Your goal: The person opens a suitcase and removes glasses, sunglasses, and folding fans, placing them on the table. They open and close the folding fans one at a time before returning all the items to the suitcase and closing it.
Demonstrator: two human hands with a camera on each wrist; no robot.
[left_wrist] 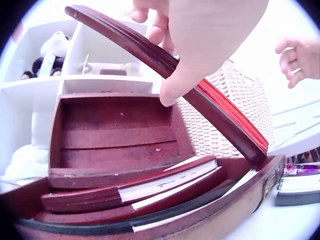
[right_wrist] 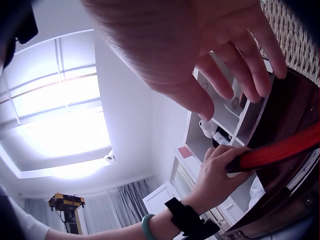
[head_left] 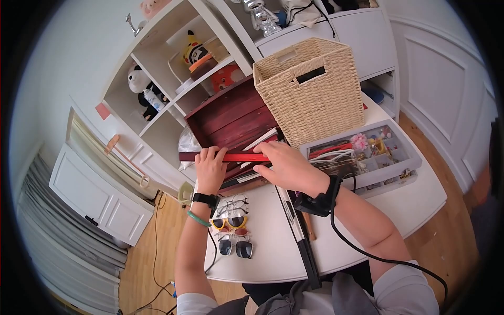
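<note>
A person's left hand [head_left: 211, 170] grips a closed red-edged folding fan [head_left: 231, 157], its length lying crosswise over the open wooden case [head_left: 231, 123] in front of the wicker basket [head_left: 307, 89]. The right hand [head_left: 287, 167], fingers loosely spread, rests over its right end; held by one hand, it could tip into the case.

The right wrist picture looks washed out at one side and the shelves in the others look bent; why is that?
Right wrist view: a bright ceiling light glares, and the close right hand is blurred. Head view: the fisheye lens curves the white shelf and darkens the corners. Left wrist view: the left hand is overexposed.
</note>
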